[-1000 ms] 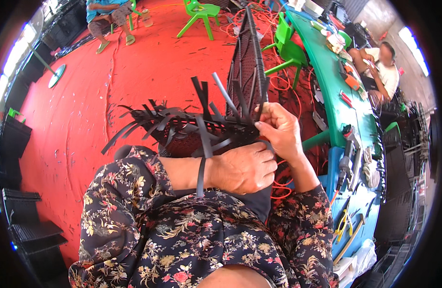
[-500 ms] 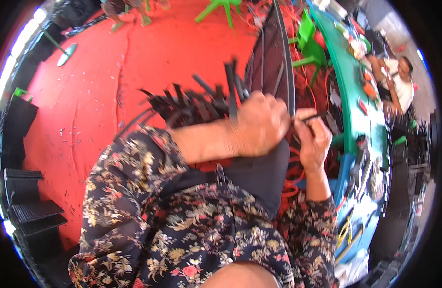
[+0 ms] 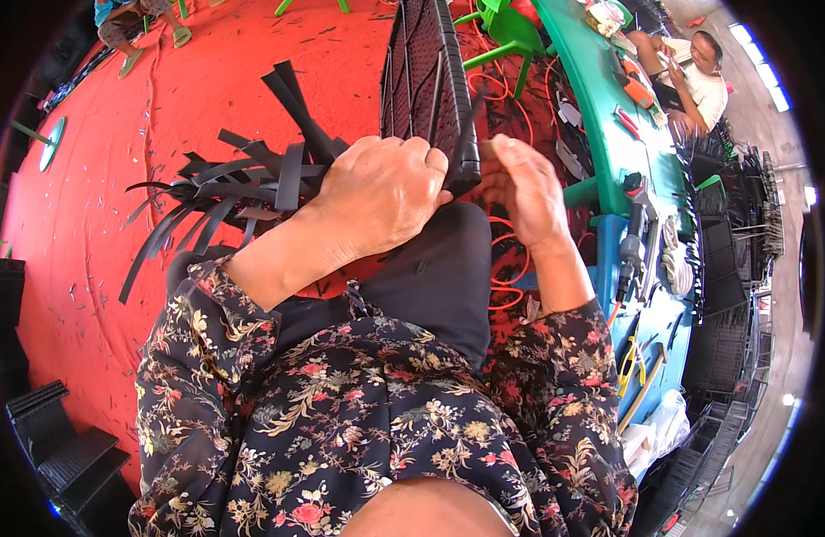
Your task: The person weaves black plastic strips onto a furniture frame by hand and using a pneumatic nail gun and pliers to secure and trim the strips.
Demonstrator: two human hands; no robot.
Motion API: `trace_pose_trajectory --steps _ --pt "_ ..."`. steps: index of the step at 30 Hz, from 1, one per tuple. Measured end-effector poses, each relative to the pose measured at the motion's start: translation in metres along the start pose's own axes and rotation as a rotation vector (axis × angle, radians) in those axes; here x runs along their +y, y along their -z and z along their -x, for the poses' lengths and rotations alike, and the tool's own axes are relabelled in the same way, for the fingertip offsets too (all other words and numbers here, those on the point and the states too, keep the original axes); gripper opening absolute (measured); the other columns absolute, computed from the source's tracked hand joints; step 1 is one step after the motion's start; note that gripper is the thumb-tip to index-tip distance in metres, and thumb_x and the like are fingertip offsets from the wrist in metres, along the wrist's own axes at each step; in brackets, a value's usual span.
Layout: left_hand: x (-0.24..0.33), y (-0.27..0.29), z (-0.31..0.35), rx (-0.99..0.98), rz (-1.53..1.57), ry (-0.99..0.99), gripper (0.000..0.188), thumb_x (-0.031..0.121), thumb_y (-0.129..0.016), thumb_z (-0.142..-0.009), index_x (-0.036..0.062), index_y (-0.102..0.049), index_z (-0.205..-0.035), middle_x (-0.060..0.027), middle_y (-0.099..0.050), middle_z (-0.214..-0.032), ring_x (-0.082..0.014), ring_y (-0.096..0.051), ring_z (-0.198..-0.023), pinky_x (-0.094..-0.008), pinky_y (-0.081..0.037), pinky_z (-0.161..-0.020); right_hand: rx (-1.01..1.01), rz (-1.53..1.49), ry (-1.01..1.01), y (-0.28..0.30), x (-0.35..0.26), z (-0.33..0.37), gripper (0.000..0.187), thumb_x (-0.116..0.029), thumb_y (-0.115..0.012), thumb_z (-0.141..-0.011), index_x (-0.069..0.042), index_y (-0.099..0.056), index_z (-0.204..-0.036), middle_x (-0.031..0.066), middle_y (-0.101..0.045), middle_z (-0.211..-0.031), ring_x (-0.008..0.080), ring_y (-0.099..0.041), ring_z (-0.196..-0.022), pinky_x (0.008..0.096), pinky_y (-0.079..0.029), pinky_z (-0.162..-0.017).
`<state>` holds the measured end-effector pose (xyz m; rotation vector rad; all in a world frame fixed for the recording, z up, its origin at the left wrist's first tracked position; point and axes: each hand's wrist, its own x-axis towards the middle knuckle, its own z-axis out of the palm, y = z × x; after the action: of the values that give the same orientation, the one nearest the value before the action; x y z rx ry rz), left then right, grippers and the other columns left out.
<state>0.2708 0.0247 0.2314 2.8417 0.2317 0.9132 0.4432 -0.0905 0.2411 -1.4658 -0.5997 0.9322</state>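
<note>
A bundle of flat black strips (image 3: 242,183) fans out to the left from behind my left hand (image 3: 376,192). That hand is closed on the strips beside the near end of a black woven panel (image 3: 421,80); its grip is partly hidden. The panel stretches away from my lap, with a thick wrapped edge on its right. My right hand (image 3: 527,192) is raised just right of this edge, fingers apart and slightly blurred. Between the fingertips and the panel shows a blurred dark strip (image 3: 471,130), apparently not gripped.
On my right, a green table (image 3: 600,98) and a blue one (image 3: 614,268) carry a power tool (image 3: 641,224), pliers and cord. Green plastic chairs (image 3: 511,40) and orange hoses lie beyond the panel. Scraps litter the red floor covering (image 3: 81,215). A person (image 3: 694,80) sits behind the green table.
My right hand has come away from the panel's edge, its pinched fingers now spread. The left hand stays closed by the panel. The whole view has shifted, placing hands and panel farther left.
</note>
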Motion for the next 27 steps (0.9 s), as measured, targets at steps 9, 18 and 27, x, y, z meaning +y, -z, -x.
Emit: trace_pose_trajectory --steps 9,18,27 --pt "0.005 0.007 0.0 -0.091 0.073 0.09 0.041 0.024 -0.07 -0.079 0.0076 -0.062 -0.115 -0.0082 -0.06 -0.085 -0.0295 -0.061 -0.074 -0.0407 -0.048 -0.065 -0.145 0.016 -0.136 0.004 -0.003 -0.015 0.023 -0.024 -0.067 -0.083 -0.005 -0.061 -0.094 0.0003 -0.057 -0.076 0.0099 -0.055 -0.063 0.0225 -0.043 -0.059" --pt "0.012 0.019 -0.003 -0.109 0.072 0.105 0.043 0.02 -0.071 -0.078 0.0074 -0.062 -0.117 -0.0104 -0.061 -0.079 -0.0312 -0.06 -0.073 -0.0414 -0.047 -0.064 -0.322 0.303 0.106 0.009 -0.029 -0.032 0.04 -0.006 -0.07 -0.08 0.005 -0.054 -0.115 0.0056 -0.063 -0.087 0.0091 -0.059 -0.071 0.0243 -0.049 -0.06" --pt "0.022 0.037 -0.011 -0.173 0.045 0.12 0.044 0.019 -0.07 -0.076 0.0071 -0.06 -0.118 -0.0088 -0.058 -0.074 -0.0291 -0.059 -0.07 -0.0404 -0.047 -0.062 -0.598 0.941 0.627 0.008 -0.079 -0.042 0.04 -0.01 -0.076 -0.075 -0.001 -0.056 -0.108 0.0093 -0.063 -0.078 0.02 -0.064 -0.073 0.0317 -0.051 -0.067"
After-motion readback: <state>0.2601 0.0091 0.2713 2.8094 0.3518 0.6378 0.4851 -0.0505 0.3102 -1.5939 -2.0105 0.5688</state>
